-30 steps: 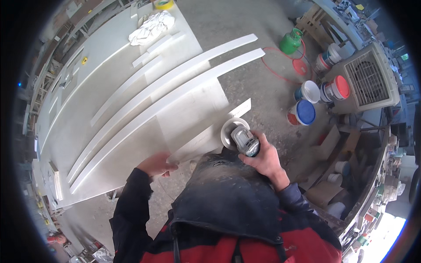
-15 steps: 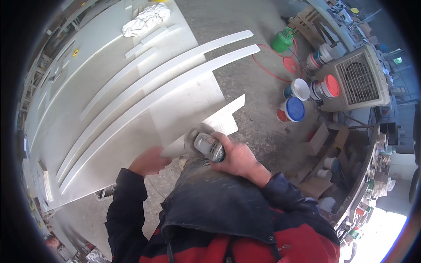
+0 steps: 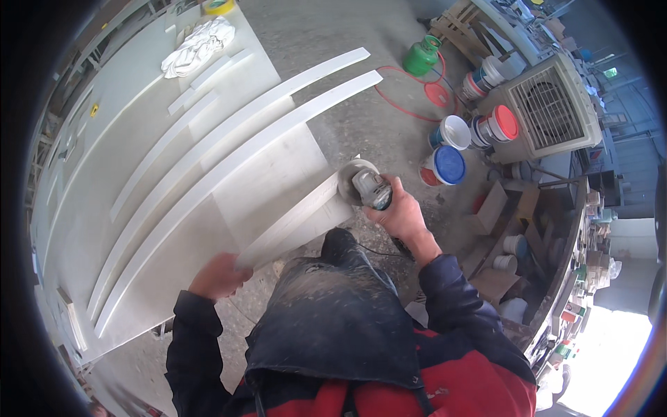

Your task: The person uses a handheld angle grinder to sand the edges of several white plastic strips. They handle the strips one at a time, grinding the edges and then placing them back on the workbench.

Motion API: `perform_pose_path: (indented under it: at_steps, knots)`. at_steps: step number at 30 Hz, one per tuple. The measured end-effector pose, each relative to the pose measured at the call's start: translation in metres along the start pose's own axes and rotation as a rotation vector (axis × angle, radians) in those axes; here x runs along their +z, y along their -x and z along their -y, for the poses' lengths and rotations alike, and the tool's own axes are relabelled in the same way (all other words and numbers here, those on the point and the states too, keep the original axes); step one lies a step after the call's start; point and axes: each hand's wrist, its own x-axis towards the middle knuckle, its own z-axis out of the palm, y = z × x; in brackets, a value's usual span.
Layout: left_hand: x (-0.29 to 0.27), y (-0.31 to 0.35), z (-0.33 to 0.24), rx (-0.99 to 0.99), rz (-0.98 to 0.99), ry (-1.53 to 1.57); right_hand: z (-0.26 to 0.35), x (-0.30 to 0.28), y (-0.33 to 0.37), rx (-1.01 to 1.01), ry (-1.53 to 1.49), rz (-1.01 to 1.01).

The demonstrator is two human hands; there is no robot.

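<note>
My right hand (image 3: 405, 217) is closed round the body of a grey angle grinder (image 3: 373, 190). The grinder's round disc lies against the far right end of a pale, slightly curved strip (image 3: 295, 217) and covers that end. At the other end of this strip, my left hand (image 3: 219, 275) grips it near the table's front edge. The strip slants up to the right over the edge of a broad white table (image 3: 260, 184). Two long curved white strips, the nearer one (image 3: 229, 177) and the farther one (image 3: 208, 142), lie beyond it.
A white cloth (image 3: 200, 47) and a yellow tape roll (image 3: 219, 7) are at the table's far end. Right on the floor stand a blue-lidded bucket (image 3: 448, 165), a green gas cylinder (image 3: 422, 57) with red hose, and an air cooler (image 3: 549, 108). A cable runs below the grinder.
The grinder in my right hand has moved right and away along the strip, from its middle to its far end. My left hand keeps its grip. The whole view has shifted slightly.
</note>
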Motion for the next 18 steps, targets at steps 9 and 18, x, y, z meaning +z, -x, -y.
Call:
perform_pose_path:
  at_steps: [9,18]
  knots:
    - [0.001,-0.012,0.018,0.063,-0.050,-0.063,-0.035,-0.013,-0.029,0.089,-0.035,-0.104]
    - [0.039,0.011,0.000,0.321,-0.369,-0.109,-0.090,0.001,0.027,0.239,-0.524,-0.466]
